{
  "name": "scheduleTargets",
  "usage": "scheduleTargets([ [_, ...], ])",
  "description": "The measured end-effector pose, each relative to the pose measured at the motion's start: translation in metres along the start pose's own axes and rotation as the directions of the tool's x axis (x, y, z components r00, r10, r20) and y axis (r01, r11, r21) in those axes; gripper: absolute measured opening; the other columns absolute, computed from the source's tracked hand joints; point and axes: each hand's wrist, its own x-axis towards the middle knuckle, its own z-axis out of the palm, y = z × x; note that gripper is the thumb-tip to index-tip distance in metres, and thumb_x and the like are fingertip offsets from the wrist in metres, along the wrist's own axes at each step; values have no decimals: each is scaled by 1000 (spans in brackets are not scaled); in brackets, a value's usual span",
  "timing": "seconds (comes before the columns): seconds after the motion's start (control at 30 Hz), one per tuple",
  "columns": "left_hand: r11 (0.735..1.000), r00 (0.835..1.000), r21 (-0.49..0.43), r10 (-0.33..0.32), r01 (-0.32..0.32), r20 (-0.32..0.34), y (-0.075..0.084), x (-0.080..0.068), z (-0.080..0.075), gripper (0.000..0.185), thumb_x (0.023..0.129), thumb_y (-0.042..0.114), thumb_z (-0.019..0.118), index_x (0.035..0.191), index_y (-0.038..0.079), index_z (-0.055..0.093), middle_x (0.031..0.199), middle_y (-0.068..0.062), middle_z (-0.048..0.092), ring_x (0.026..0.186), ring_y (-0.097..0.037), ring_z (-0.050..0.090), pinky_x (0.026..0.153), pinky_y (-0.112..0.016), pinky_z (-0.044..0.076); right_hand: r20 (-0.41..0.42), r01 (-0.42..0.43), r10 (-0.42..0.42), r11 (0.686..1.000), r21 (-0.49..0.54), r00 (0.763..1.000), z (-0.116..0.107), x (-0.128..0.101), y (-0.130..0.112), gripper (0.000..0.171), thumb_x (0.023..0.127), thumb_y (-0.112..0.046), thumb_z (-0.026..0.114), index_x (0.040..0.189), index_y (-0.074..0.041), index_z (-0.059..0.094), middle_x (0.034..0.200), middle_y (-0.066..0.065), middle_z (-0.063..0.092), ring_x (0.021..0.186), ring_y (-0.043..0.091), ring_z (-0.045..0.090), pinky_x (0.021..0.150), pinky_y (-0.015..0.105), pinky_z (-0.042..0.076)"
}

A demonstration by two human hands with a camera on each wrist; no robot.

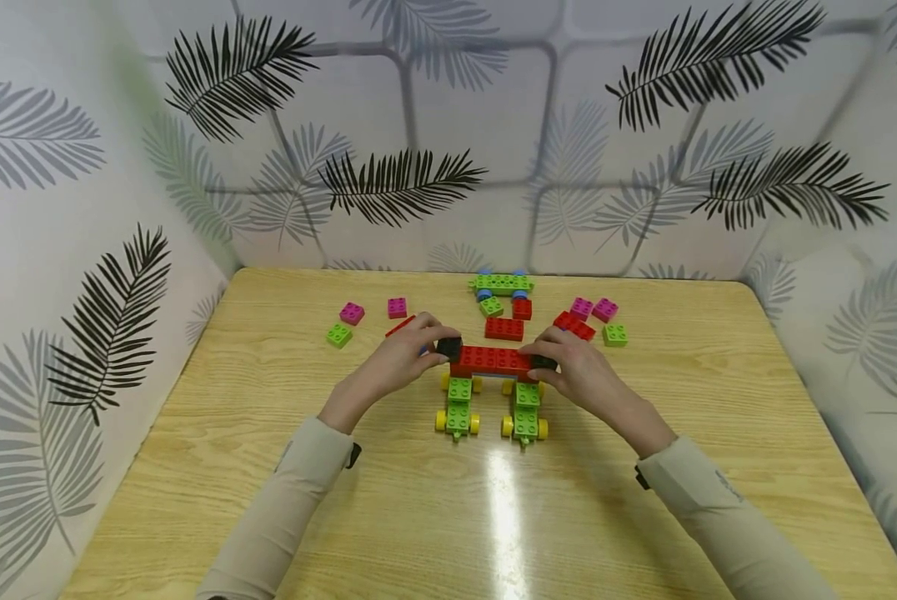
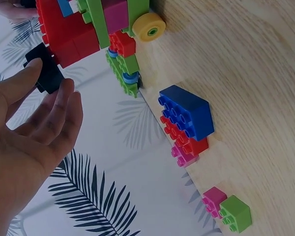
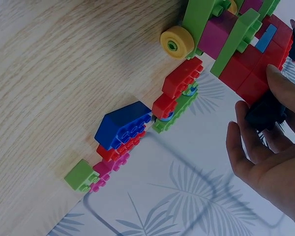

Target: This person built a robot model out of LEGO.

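Note:
In the head view, a row of red bricks (image 1: 493,358) spans two green wheeled bases (image 1: 459,415) with yellow wheels. At the row's left end my left hand (image 1: 403,354) pinches a black brick (image 2: 48,69) between thumb and fingers. It lies close against the red end in the left wrist view; whether it is joined I cannot tell. My right hand (image 1: 583,372) holds a second black brick (image 3: 264,112) at the other end, its thumb on the red brick (image 3: 253,87) there. Magenta bricks (image 3: 218,32) show between green parts lower in the build.
Behind the build stands a green wheeled base (image 1: 503,284) with blue wheels, near loose red bricks (image 1: 504,328). Pink bricks (image 1: 352,313) and green bricks (image 1: 615,335) lie to both sides. Blue bricks (image 2: 187,113) sit beside red ones. A patterned wall (image 1: 478,225) borders the table.

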Motion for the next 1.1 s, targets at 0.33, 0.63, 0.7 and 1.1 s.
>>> scheduleTargets([
  [0.33,1000,999,24,18,-18,35,1,5,-3,36,92,10,64,128,8,60,112,-10,52,93,-25,58,79,-33,50,-8,7,-7,1000,2,1000,1,0,1,32,80,-10,78,110,-7,71,98,7,60,79,19,57,68,33,52],
  [0.63,999,999,30,-20,18,44,2,4,0,38,92,11,65,130,8,60,113,-10,53,90,-22,58,75,-31,50,7,0,0,1000,4,1000,1,-1,2,31,81,-12,77,111,-8,71,99,6,61,81,18,58,69,32,52],
  [0.7,999,999,30,-28,27,42,2,3,0,38,92,11,65,130,8,60,112,-10,54,88,-21,57,74,-30,49,7,1,-1,1000,3,1000,1,-1,2,30,81,-12,77,111,-8,71,99,6,61,81,18,58,69,32,52],
  [1.1,997,999,78,-14,11,49,2,3,-1,40,91,13,66,131,8,60,110,-9,54,81,-16,55,70,-26,47,2,11,-11,1000,-3,1000,1,0,1,32,80,-11,78,111,-7,71,99,7,60,80,19,58,69,33,52],
])
